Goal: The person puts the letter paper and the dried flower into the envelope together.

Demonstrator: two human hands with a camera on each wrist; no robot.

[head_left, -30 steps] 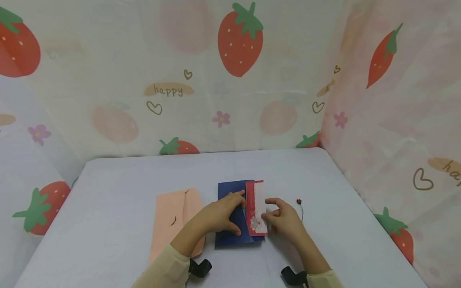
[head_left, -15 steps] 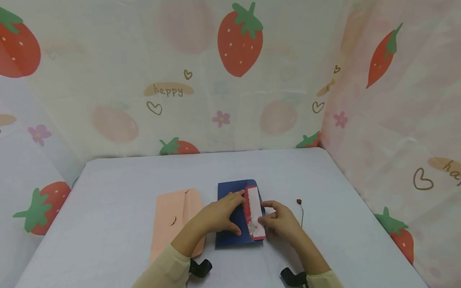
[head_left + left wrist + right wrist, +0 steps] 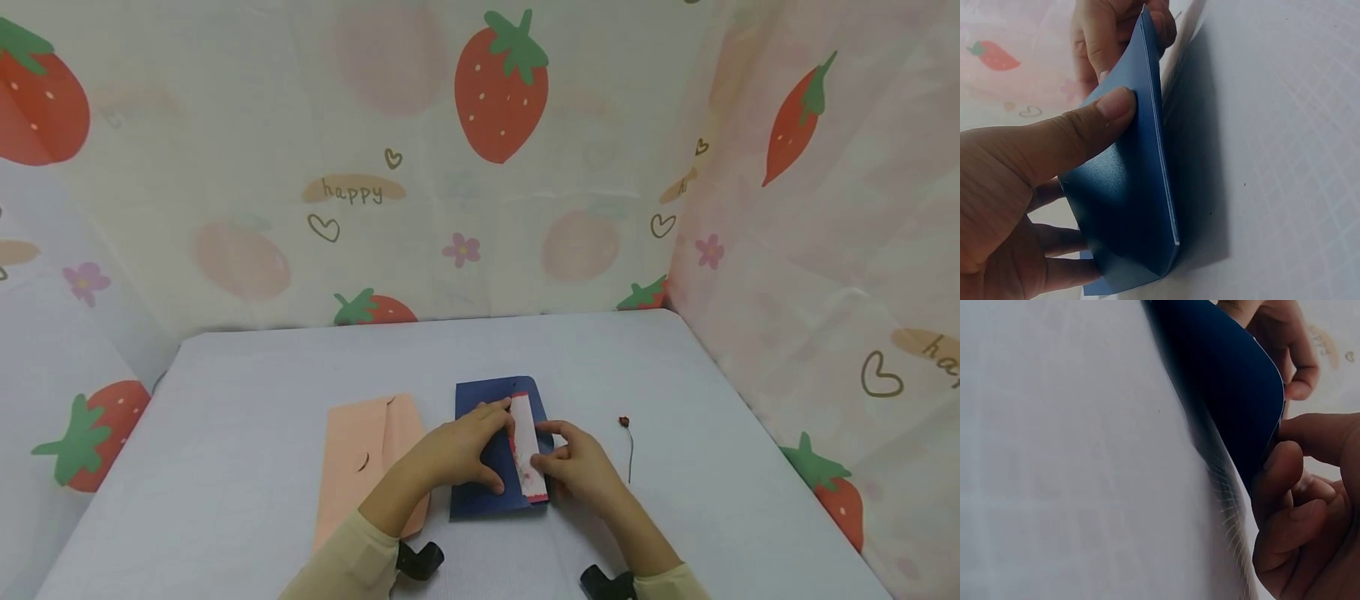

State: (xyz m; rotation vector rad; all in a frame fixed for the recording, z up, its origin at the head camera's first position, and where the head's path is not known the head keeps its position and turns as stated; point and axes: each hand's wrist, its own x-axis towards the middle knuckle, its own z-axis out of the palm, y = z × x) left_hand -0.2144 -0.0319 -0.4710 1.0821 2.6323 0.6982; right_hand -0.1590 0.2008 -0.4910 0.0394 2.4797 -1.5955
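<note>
In the head view a dark blue envelope lies mid-table, its flap side to the right. A white card with red edging and flowers sits partly inside it. My left hand holds the envelope; in the left wrist view its thumb rests on the blue face and its other fingers reach around the open edge. My right hand pinches the card's right edge with thumb and fingers. From the right wrist the blue flap hides the card, and the right fingertips meet the flap's rim.
A peach envelope lies left of the blue one, partly beneath my left forearm. A small dried flower on a thin stem lies to the right. White cloth covers the table; a strawberry-print curtain hangs behind.
The card has slid left and deeper into the blue envelope, with my right hand following it. Less of its red border shows. My left hand stays nearly still.
</note>
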